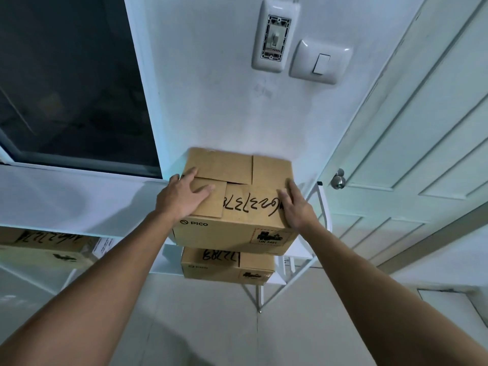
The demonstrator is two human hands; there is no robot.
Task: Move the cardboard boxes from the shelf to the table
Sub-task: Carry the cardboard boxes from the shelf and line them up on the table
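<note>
I had both arms stretched out toward the white wire shelf (323,207) that stood against the wall between the dark window (71,80) and the panelled door (422,128). The top cardboard box (237,207) sat on the shelf's upper tier, flaps folded shut, a handwritten number in black marker across its lid and a PICO mark printed on the face toward me. My left hand (182,196) lay flat on the near left part of the lid, fingers straight and slightly spread, the thumb down over the left edge. My right hand (297,207) rested along the lid's right edge, fingers straight and held together, pointing away from me; I could not tell whether its thumb reached round the side. Neither hand had curled about the box; both merely pressed on it. Directly under it, on the next tier down, sat a second cardboard box (227,268) of the same kind, also with marker writing on top and a hazard label at its near right corner. Off to the left, beneath a white ledge (66,196), a third box (45,247) showed only partly. On the wall above the shelf were a breaker switch (276,35) and a rocker light switch (320,63) side by side, and the door's round metal knob (338,180) was just right of the shelf frame.
</note>
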